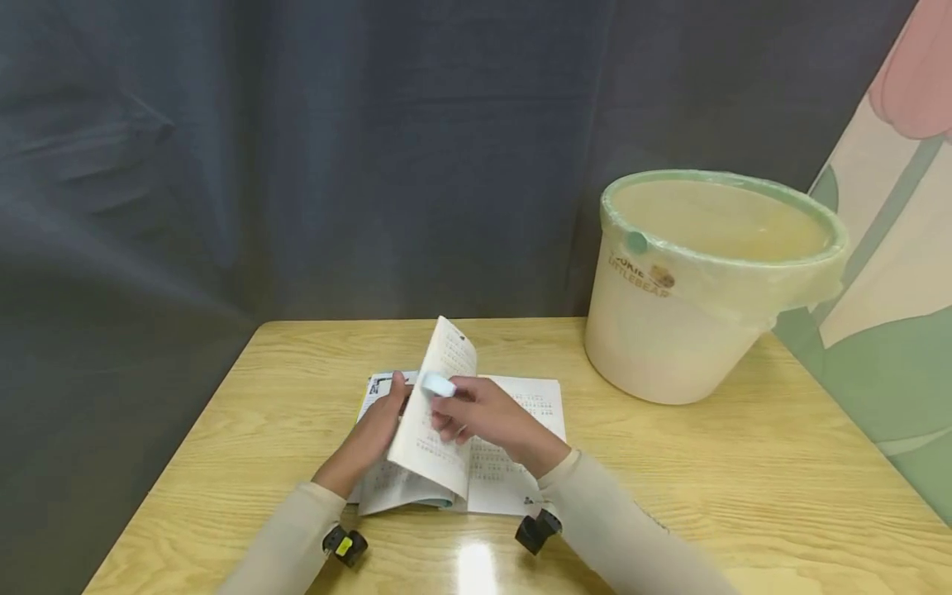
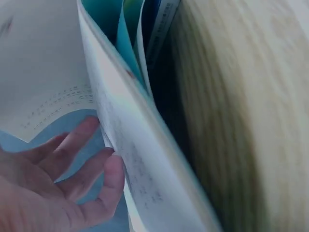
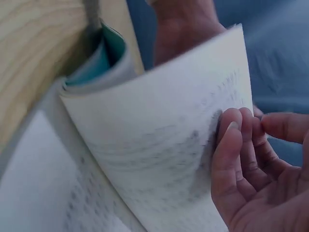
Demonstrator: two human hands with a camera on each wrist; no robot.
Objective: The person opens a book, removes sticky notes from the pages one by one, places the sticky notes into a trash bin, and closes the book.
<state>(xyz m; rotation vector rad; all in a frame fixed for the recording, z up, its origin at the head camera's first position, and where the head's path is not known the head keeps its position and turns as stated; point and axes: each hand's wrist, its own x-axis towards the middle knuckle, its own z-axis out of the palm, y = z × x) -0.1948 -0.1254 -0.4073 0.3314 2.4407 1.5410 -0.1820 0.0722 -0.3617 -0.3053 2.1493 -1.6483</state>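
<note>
An open book (image 1: 513, 487) with printed pages lies on the table, one leaf (image 1: 439, 446) raised steeply near its middle. My left hand (image 1: 375, 434) is at the left of this leaf, its thumb upward and some fingers hidden. In the left wrist view its loosely bent fingertips (image 2: 115, 162) touch the left-hand pages (image 2: 145, 169). My right hand (image 1: 479, 413) comes from the right and pinches the raised leaf near its outer edge. The right wrist view shows its curled fingers (image 3: 231, 128) against the printed face. A pale patch shows at the fingertips in the head view.
A large cream bucket (image 1: 654, 347) with a light green rim stands at the back right of the wooden table (image 1: 297, 355). Dark cloth (image 1: 416, 165) hangs behind the table. A floral-patterned surface (image 1: 892, 248) borders the right side. Both wrists carry small black cameras.
</note>
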